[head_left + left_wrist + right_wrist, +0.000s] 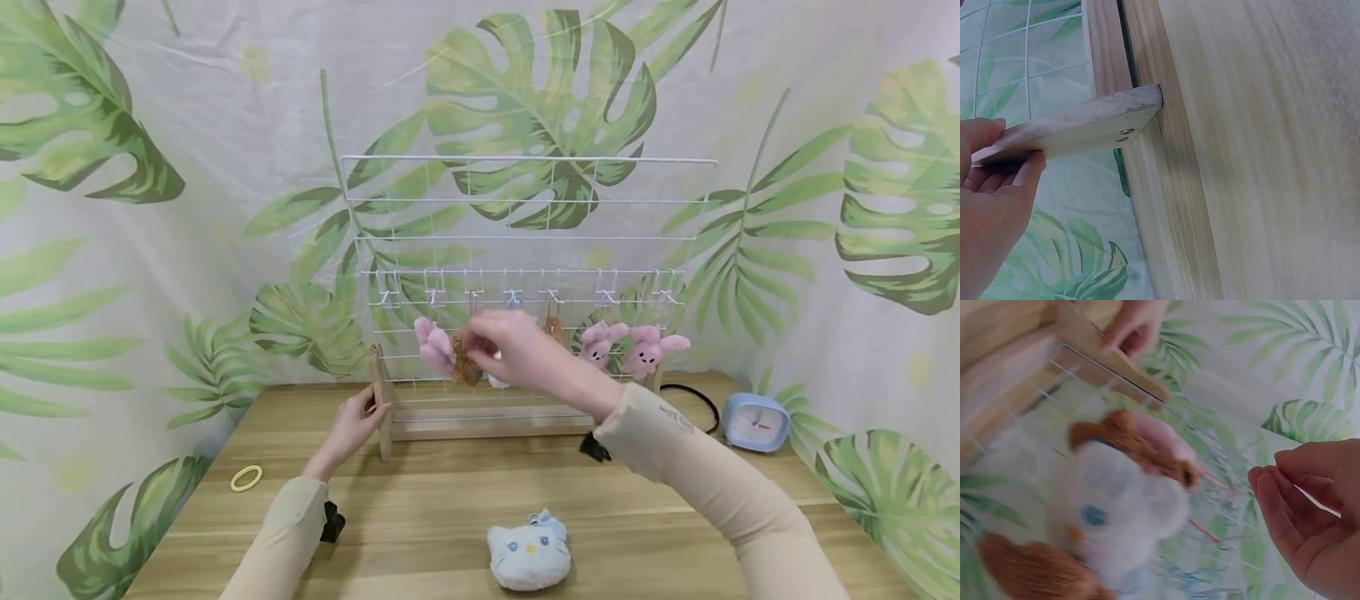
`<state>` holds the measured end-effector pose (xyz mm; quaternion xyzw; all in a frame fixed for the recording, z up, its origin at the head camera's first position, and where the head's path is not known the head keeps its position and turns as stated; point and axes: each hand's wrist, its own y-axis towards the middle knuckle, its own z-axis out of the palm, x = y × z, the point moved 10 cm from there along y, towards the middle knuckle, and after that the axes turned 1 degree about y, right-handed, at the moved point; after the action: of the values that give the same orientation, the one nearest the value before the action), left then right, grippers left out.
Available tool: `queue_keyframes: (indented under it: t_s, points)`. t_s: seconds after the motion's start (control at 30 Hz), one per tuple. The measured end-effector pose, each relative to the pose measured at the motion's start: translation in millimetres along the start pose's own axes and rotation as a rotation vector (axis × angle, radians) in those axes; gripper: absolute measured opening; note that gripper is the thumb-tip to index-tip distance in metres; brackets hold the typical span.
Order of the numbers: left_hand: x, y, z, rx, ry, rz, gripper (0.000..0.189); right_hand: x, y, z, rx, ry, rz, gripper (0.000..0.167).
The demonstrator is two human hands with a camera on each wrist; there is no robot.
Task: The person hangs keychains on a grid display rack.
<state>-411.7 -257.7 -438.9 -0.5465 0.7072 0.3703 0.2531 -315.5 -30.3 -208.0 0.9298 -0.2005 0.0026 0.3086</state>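
My left hand (356,421) grips the wooden side stand (384,429) of a white wire grid rack (480,239), thumb and fingers on either side of the board (1079,128) in the left wrist view. Raised before the rack, my right hand (517,346) overlaps a brown plush pendant (463,367) in the head view. In the right wrist view the right hand (1316,515) has loosely bent fingers, thumb near the fingertips, nothing seen between them. Beside it hang a white plush (1116,506) and brown plushes. A pink plush (432,346) hangs left of the brown one.
Two pink rabbit plushes (645,350) hang at the rack's right. A white cat plush with a blue bow (529,554) lies at the table's front. A yellow ring (246,478) is at left, a blue alarm clock (756,422) at right. A black cable (705,398) curves behind the rack.
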Motion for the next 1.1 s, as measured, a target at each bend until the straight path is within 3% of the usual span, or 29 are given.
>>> queue_keyframes:
  t_s: [0.27,0.43,0.6,0.77,0.93,1.1]
  points:
    - [3.1,1.6,1.8,-0.009,-0.013,-0.011,0.045,-32.9,-88.1,62.3,0.151,0.067,0.094,0.009]
    - [0.8,1.9,0.7,-0.012,-0.025,-0.002,0.047,-63.9,-140.3,112.7,0.312,0.169,0.25,0.008]
    - [-0.2,1.6,0.9,-0.006,-0.016,-0.006,0.047,-78.5,-179.8,153.4,0.481,0.201,0.319,0.008]
    - [1.6,0.6,1.6,0.004,-0.013,-0.02,0.048,-81.8,-195.9,169.5,0.566,0.266,0.378,0.009]
    - [2.6,1.4,0.6,0.001,-0.012,-0.024,0.047,-85.8,-198.0,173.9,0.571,0.301,0.434,0.01]
    - [0.5,2.0,0.1,0.003,-0.007,-0.019,0.045,-86.2,-197.9,177.5,0.579,0.293,0.425,0.01]
